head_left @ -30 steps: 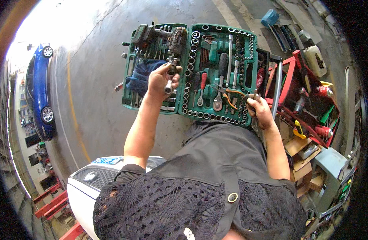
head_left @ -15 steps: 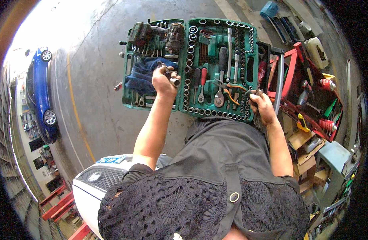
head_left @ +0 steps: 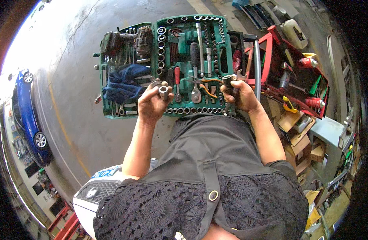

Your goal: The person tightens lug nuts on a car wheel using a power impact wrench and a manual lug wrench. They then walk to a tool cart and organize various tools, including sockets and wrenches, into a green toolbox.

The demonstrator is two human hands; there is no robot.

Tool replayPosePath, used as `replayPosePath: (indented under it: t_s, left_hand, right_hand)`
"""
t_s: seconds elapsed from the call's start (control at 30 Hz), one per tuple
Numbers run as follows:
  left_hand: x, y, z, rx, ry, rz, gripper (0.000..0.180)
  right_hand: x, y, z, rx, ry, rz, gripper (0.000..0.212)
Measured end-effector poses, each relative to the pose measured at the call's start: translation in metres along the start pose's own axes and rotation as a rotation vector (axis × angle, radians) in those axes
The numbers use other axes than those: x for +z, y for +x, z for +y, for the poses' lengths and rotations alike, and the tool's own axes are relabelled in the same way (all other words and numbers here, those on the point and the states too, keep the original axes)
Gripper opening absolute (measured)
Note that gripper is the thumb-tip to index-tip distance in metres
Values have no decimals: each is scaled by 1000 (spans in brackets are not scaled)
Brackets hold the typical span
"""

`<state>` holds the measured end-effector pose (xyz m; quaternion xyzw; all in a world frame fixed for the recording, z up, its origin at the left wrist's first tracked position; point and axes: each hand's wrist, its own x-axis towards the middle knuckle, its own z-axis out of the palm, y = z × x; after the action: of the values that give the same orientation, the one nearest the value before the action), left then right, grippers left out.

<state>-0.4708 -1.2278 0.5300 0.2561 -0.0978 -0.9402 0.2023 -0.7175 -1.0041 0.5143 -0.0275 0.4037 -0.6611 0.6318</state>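
My left hand (head_left: 149, 105) is closed around metal sockets, with the open end of a silver socket (head_left: 163, 92) facing up between the fingers. It hovers over the near middle of an open green tool case (head_left: 229, 48). Over the case's right edge, my right hand (head_left: 244, 97) grips an open-ended wrench (head_left: 241, 75), its jaw sticking up above the fingers. A dark round piece like a socket (head_left: 227, 81) shows at the same fingertips. Orange-handled pliers (head_left: 208, 89) and a ratchet (head_left: 196, 95) lie in the case between my hands. Fingers hide part of what each hand holds.
A dark blue cloth (head_left: 126, 85) and a cordless power tool (head_left: 143, 42) lie on the case's left half. To the right stand a red metal tray (head_left: 268, 48) of tools and some cardboard boxes (head_left: 300, 144). A blue car (head_left: 26, 116) is far left, a white one (head_left: 86, 192) near left.
My left hand has moved right, off the blue cloth, and the socket now points up. My right hand has risen and come inward, bringing the wrench jaw and dark piece into sight.
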Motion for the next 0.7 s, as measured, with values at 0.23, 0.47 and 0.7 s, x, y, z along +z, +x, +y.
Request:
replayPosePath:
  t_s: [0.23,0.47,0.7]
  left_hand:
    - [-7,-2,-5,-33,214,25,26]
    - [-24,10,25,324,492,142,18]
    - [-28,32,16,769,1234,335,17]
  right_hand:
    - [-1,10,-5,-29,-83,-47,28]
    - [4,-2,-9,-125,-223,62,13]
    - [9,-4,2,-185,-409,99,18]
